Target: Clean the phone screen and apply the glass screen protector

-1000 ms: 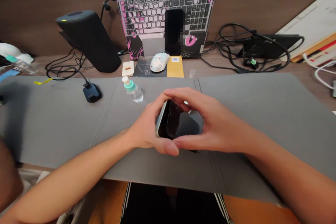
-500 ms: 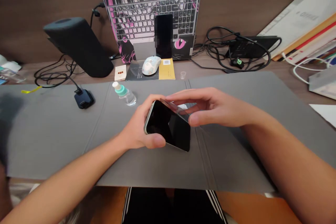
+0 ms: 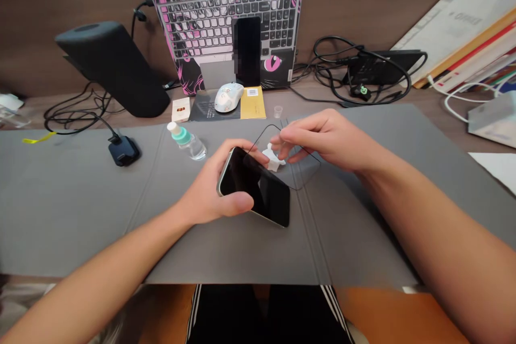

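Note:
My left hand (image 3: 226,193) grips a dark-screened phone (image 3: 258,188) with a pale edge, tilted above the grey desk mat (image 3: 250,258). The thumb lies along its near edge and the fingers are behind it. My right hand (image 3: 318,137) pinches the upper edge of a clear screen protector (image 3: 300,172) with a thin dark border. This sheet stands up off the screen, its left part overlapping the phone's upper edge; whether it touches there I cannot tell. Beyond the phone lies a crumpled white tissue (image 3: 274,159), seen partly behind my fingers.
A small spray bottle (image 3: 187,141) with a teal collar stands left of the phone. Behind are a mouse (image 3: 228,98), a laptop (image 3: 226,27) with another phone (image 3: 247,51) leaning on it, and a dark speaker-like object (image 3: 116,70). Cables (image 3: 363,70) and books (image 3: 475,37) are at right.
My right hand has lifted the clear screen protector up and away from the phone's screen. The white tissue behind shows more. My left hand holds the phone much as before.

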A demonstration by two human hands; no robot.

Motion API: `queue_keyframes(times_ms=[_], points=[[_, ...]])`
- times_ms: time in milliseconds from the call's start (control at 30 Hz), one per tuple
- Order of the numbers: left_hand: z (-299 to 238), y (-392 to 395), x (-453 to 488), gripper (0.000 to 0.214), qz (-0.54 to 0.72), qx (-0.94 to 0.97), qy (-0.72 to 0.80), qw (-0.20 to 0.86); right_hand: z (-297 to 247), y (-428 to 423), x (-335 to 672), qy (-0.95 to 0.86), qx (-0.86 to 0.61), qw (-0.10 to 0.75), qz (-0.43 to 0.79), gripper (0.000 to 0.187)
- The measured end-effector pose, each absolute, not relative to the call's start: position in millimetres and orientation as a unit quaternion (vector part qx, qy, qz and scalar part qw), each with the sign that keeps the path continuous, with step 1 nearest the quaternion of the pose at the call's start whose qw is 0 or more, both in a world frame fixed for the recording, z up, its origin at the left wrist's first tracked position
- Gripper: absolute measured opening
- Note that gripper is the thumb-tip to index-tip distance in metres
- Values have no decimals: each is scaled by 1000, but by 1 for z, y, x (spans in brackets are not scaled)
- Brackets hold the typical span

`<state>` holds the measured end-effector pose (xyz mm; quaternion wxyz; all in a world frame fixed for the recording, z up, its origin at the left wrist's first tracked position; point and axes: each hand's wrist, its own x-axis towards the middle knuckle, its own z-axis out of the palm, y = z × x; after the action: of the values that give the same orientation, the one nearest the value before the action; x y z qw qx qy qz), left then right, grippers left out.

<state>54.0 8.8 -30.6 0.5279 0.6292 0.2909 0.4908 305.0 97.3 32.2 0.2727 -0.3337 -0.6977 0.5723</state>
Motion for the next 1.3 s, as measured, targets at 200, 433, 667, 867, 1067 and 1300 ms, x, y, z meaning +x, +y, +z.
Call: queue_keyframes(times_ms=[200, 433, 667, 867, 1067, 1300], points=[[-34, 11, 53, 87, 484, 633, 296, 527, 31, 99, 304, -662, -364, 299, 583, 38], [-28, 21, 40, 104, 414, 667, 338, 520, 35, 108, 314, -635, -411, 371, 539, 33], [-6, -13, 3, 83, 255, 722, 509, 394, 32, 126, 337, -659, -512, 313, 455, 35], [-26, -59, 10, 107, 143, 749, 593, 257, 30, 128, 341, -740, -565, 205, 302, 33], [-41, -78, 8, 86, 204, 741, 607, 202, 35, 94, 321, -849, -462, 208, 151, 40], [-46, -81, 8, 108, 186, 733, 630, 179, -4, 70, 288, -936, -310, 141, 89, 53]])
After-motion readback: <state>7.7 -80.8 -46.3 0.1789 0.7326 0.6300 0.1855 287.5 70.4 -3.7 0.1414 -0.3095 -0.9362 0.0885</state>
